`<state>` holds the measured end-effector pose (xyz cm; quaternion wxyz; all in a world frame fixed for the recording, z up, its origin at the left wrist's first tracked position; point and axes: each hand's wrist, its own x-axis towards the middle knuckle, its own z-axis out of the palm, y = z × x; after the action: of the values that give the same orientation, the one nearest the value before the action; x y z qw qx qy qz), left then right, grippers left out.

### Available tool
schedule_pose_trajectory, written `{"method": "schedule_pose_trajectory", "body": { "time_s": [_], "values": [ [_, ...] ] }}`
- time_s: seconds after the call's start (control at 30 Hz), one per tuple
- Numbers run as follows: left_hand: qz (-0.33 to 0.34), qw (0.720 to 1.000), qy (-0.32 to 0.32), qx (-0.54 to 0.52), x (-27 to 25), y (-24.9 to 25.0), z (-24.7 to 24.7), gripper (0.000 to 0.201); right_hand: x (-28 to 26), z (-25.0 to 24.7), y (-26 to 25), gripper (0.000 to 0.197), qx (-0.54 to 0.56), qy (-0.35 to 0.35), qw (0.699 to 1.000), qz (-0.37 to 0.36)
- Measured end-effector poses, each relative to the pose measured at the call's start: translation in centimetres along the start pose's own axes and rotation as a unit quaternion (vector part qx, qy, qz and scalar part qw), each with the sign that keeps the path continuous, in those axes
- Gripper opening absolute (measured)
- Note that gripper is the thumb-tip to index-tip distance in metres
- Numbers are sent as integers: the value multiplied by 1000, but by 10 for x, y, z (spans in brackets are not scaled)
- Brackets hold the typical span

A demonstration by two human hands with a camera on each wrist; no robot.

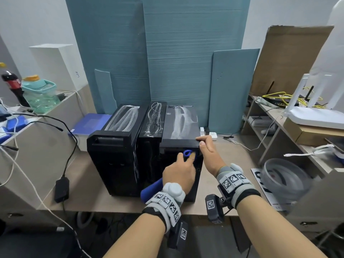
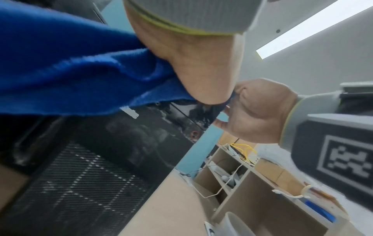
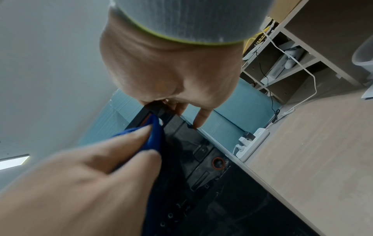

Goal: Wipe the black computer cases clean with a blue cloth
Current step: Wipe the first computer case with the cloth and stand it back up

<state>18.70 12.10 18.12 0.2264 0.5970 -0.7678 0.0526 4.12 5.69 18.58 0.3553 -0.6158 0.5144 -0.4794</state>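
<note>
Three black computer cases stand side by side on the desk: a left case (image 1: 111, 161), a middle case (image 1: 150, 138) and a right case (image 1: 178, 125), their tops streaked with white dust. My left hand (image 1: 184, 161) holds a blue cloth (image 1: 187, 152) against the upper front of the right case, and the cloth's tail (image 1: 150, 189) hangs below my wrist. My right hand (image 1: 203, 143) grips the top front right corner of the same case, fingers over the edge. In the wrist views the blue cloth (image 2: 70, 67) (image 3: 153, 135) lies against the dusty case front (image 3: 201, 159).
Teal panels (image 1: 167, 53) lean on the wall behind the cases. A white power strip (image 1: 212, 135) lies right of them and a blue-lidded box (image 1: 89, 125) to their left. A black power adapter (image 1: 61, 189) hangs off the desk. Shelves with a router (image 1: 316, 112) stand at right.
</note>
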Motion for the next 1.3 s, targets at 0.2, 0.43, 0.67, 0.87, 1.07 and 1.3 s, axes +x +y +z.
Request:
{"method": "schedule_pose_trajectory", "body": {
  "time_s": [0.2, 0.43, 0.67, 0.87, 1.07, 1.3],
  "values": [
    [-61, 996, -59, 29, 15, 16, -27, 23, -5, -3, -4, 22, -18, -2, 1000, -4],
    [-133, 988, -63, 45, 2, -41, -46, 31, -6, -4, -6, 20, -34, -8, 999, 0],
    [-156, 982, -93, -47, 9, -6, -36, 23, -2, -6, -12, 17, -79, -23, 997, 3],
    [-85, 984, -117, -108, 13, 34, -29, 26, -3, -8, -15, 16, -98, -12, 995, -4],
    [-102, 985, -119, -66, 9, -3, -35, 45, -1, -10, -14, 14, -122, -27, 992, -25],
    [-165, 978, -122, -43, -12, -47, -41, 61, -3, -8, -8, 15, -106, -18, 994, -32]
  ]
}}
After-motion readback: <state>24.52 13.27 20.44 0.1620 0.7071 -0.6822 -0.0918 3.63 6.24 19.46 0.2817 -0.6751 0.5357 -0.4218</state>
